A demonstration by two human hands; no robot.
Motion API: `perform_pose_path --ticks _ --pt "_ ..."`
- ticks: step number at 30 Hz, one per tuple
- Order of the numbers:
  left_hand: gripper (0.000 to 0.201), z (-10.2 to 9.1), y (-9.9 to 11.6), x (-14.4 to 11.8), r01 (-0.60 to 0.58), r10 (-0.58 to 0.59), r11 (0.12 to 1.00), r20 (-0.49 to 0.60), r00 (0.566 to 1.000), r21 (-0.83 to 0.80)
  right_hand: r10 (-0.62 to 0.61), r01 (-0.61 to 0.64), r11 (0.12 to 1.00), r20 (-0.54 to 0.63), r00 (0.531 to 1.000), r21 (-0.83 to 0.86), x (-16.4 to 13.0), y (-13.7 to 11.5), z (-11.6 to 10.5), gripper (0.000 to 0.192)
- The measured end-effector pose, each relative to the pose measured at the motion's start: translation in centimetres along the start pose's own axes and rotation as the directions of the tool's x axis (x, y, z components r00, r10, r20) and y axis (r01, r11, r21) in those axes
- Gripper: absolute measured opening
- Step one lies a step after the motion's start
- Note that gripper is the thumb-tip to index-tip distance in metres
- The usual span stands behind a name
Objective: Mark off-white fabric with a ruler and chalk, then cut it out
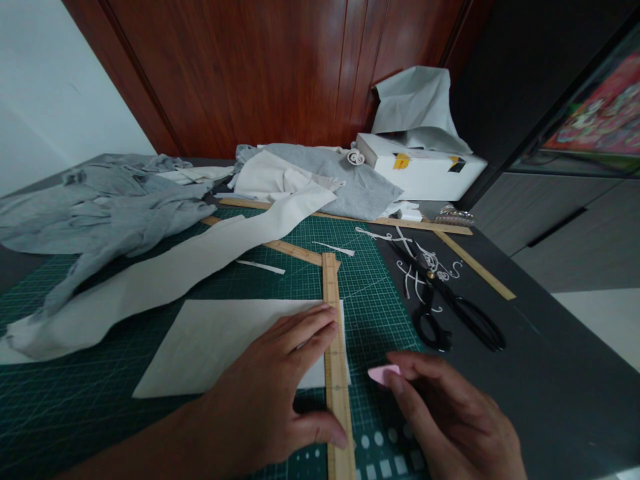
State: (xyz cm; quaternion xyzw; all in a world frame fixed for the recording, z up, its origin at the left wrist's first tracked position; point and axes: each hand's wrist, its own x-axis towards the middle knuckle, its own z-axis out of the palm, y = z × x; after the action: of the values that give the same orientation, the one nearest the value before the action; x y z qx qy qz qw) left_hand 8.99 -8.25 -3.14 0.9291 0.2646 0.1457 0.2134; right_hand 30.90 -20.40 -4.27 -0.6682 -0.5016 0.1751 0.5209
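Note:
My left hand lies with fingers stretched out, pressing a wooden ruler down with its fingertips and thumb. The ruler runs lengthwise over the right end of a white fabric piece, and a thin strip of the cloth shows past its right edge. To the right of the ruler, my right hand pinches a pink piece of tailor's chalk between thumb and index finger. The chalk is held apart from the fabric, above the green cutting mat.
Black-handled scissors lie among white fabric scraps at right. A long white fabric strip crosses the mat, with grey cloth at left. More wooden rulers and a white box are farther back.

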Motion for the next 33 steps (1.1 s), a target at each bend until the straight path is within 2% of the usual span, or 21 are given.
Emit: perform_pose_path --ticks 8,33 --pt "0.104 0.16 0.01 -0.09 0.020 -0.021 0.999 -0.025 0.999 -0.037 0.033 -0.035 0.999 0.062 0.998 0.033 -0.04 -0.01 0.18 0.009" --pt "0.109 0.03 -0.01 -0.04 0.000 -0.003 0.998 0.035 0.999 0.069 0.074 -0.066 0.996 0.137 0.988 -0.057 -0.24 0.31 0.03 0.012"
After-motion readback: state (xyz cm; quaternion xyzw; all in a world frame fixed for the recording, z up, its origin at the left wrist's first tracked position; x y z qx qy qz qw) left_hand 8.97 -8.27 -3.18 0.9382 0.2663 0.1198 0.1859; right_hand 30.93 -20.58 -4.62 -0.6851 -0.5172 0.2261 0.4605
